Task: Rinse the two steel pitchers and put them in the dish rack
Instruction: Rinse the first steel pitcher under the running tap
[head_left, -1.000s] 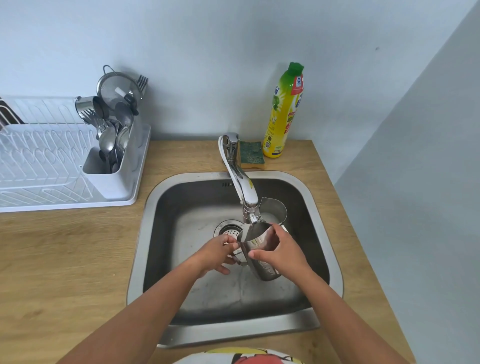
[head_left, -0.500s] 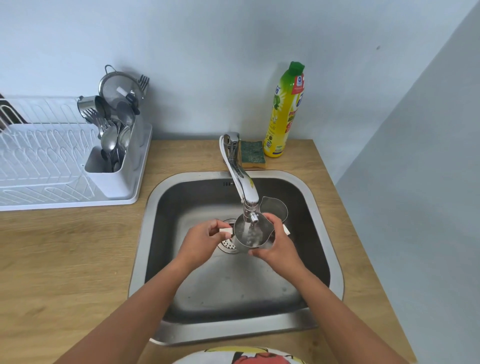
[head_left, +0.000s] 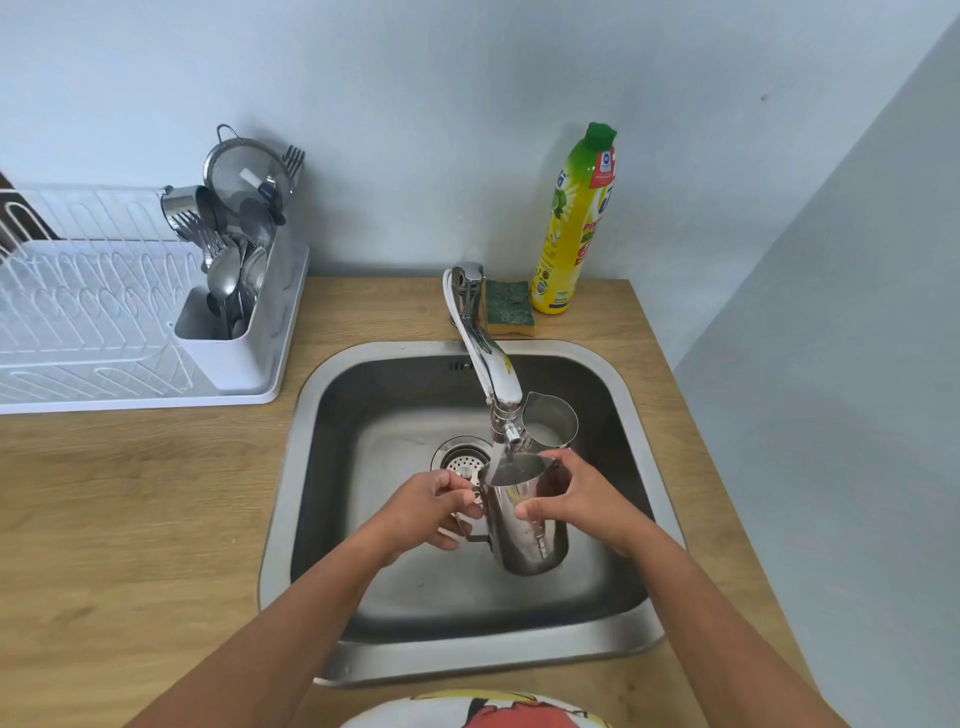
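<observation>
I hold a steel pitcher (head_left: 524, 525) upright under the tap (head_left: 493, 374), over the steel sink (head_left: 311, 415). Water runs from the spout into its mouth. My left hand (head_left: 431, 506) grips the pitcher's handle on the left side. My right hand (head_left: 576, 499) wraps the body and rim from the right. A second steel pitcher (head_left: 550, 421) stands on the sink floor just behind, close to the tap, with cloudy liquid in it. The white dish rack (head_left: 104, 332) sits on the wooden counter at the far left.
The rack's cutlery holder (head_left: 228, 343) carries spoons, forks, a strainer and a steel cup. A green sponge (head_left: 509, 306) and a yellow dish soap bottle (head_left: 574, 223) stand behind the sink. A wall closes in on the right. The drain strainer (head_left: 462, 460) lies left of the pitcher.
The pitcher was tilted low in the sink, then raised to the spout with its mouth up. Now it is lowered a little and stands upright under the running water.
</observation>
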